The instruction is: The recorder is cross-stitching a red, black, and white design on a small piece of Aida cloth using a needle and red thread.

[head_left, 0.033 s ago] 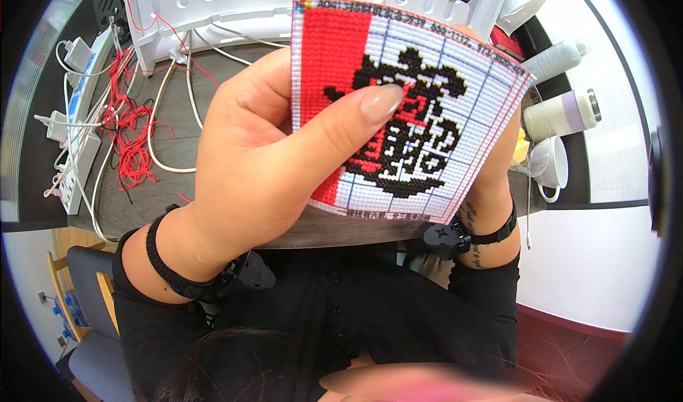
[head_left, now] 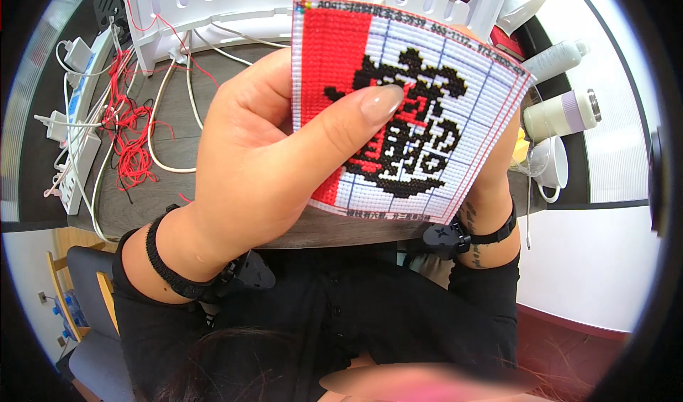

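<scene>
My left hand [head_left: 249, 146] grips a cross-stitch piece [head_left: 469, 117] by its left side, thumb pressed flat across the front and the other fingers behind it. A stitched red band runs down the left of the cloth, and a black motif with red stitches fills its middle. White gridded fabric, edged by red lines, shows on the right. Behind the cloth is my right hand [head_left: 501, 149]; only its outer edge and the wrist are visible, so its fingers and anything in them are hidden. The piece is held up above the table, tilted toward me.
Tangled red and black thread [head_left: 135, 142] lies on the dark table [head_left: 171, 188], beside a white power strip [head_left: 82, 160] with plugs and cables. A white rack [head_left: 235, 3] stands at the back. To the right are a tumbler [head_left: 562, 114], a white bottle [head_left: 558, 60] and a mug [head_left: 555, 167].
</scene>
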A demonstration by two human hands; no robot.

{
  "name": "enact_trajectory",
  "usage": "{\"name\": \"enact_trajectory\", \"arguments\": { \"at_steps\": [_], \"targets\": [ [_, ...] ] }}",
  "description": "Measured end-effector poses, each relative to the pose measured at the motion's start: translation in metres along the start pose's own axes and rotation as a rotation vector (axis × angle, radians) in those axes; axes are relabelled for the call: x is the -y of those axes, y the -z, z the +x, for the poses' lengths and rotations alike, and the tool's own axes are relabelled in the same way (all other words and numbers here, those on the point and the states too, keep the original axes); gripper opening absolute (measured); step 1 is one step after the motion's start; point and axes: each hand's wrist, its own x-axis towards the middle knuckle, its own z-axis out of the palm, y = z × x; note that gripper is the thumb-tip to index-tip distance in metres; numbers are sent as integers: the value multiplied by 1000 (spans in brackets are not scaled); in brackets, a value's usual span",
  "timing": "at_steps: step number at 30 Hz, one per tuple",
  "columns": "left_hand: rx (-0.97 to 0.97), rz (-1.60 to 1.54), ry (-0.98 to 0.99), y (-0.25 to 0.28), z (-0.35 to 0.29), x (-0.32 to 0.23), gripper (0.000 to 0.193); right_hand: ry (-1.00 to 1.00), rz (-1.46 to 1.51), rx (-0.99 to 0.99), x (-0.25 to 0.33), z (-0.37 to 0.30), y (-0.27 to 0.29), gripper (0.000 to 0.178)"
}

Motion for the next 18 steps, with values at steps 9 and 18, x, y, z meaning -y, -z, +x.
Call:
{"name": "enact_trajectory", "arguments": {
  "at_steps": [9, 18],
  "targets": [
    [-14, 70, -13, 2, 1, 2, 19, 638, -257, -77, 9, 17, 8, 24],
    [10, 405, -154, 4, -2, 6, 19, 1069, -1233, 253, 28, 10, 13, 19]
  ]
}}
